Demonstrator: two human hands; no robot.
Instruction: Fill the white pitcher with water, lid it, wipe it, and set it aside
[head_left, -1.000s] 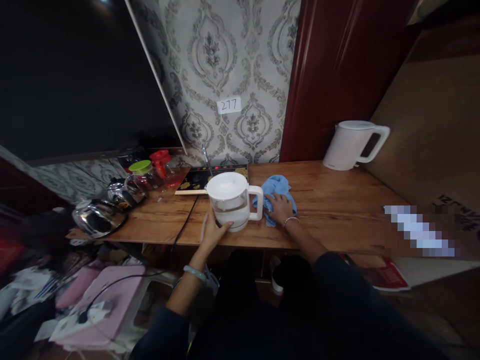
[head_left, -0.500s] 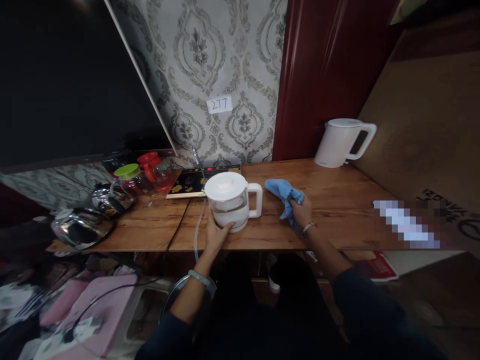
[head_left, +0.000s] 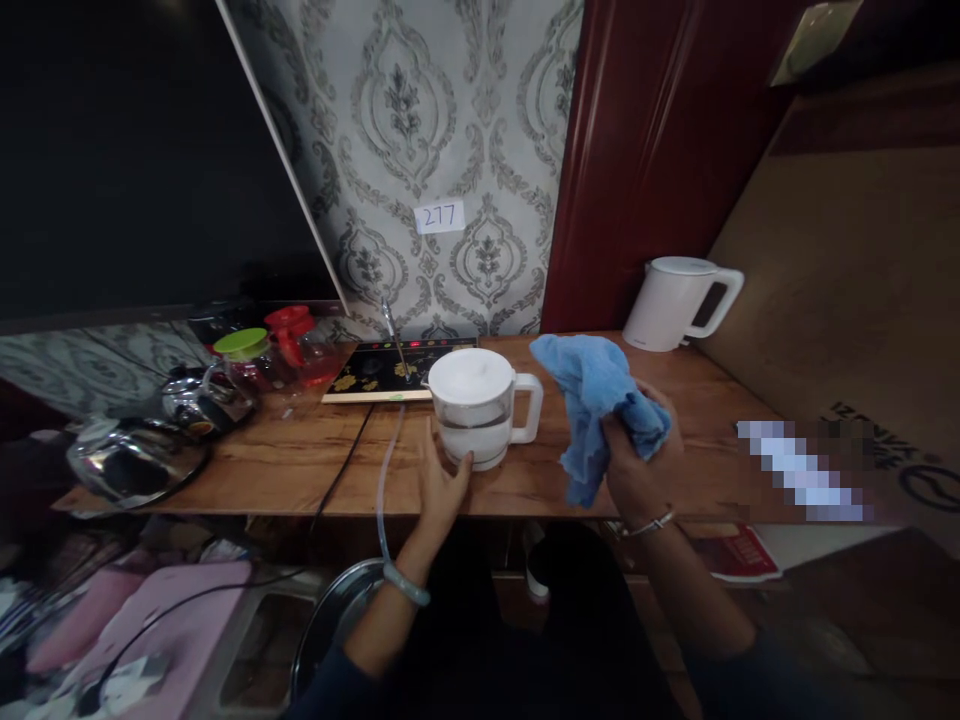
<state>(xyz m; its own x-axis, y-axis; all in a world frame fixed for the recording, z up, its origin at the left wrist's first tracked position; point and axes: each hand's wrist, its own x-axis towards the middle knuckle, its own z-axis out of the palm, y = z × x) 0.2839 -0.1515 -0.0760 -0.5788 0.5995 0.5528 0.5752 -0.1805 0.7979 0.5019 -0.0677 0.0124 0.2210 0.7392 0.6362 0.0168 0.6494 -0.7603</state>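
A crumpled blue cloth (head_left: 592, 385) is gripped in the closed right hand (head_left: 634, 476), right of centre. At centre, a white-lidded glass jug (head_left: 472, 405), long axis vertical, handle rightward, is held by the widely curved left hand (head_left: 441, 488). Upper centre, a white paper label (head_left: 440, 217) is marked "277".

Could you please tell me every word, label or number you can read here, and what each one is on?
"277": handwritten on the white paper label on the patterned wall.
Cardboard box: dark lettering and a round mark, too blurred to read surely.
White kettle: a tiny mark, too small to read.
Red item below the tabletop: lettering too blurred.
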